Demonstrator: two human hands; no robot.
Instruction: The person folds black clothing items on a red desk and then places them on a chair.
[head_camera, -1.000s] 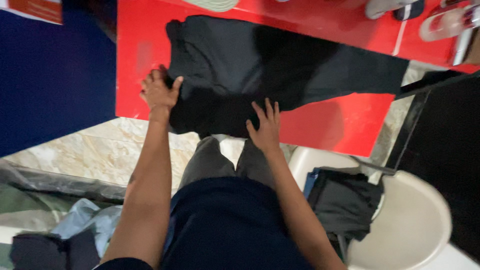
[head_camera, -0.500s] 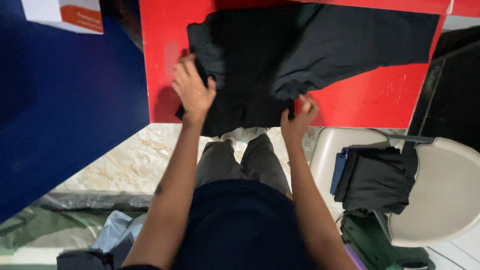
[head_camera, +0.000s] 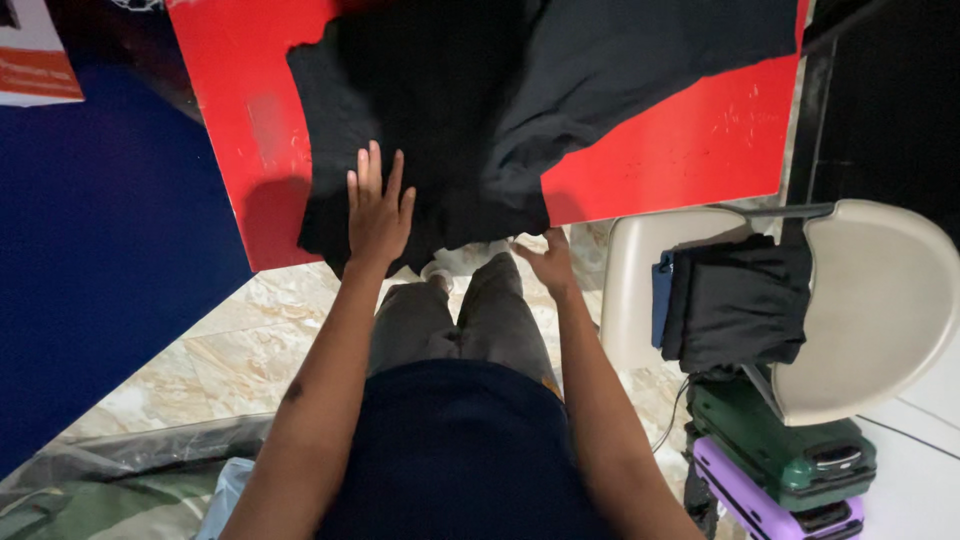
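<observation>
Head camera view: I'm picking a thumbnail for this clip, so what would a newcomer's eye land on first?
The bright red table fills the top of the frame, with a black garment spread across it and hanging over the near edge. The left hand lies flat, fingers spread, on the cloth, while the right hand is open just below the table edge. To the right, a cream chair carries a folded dark pile.
</observation>
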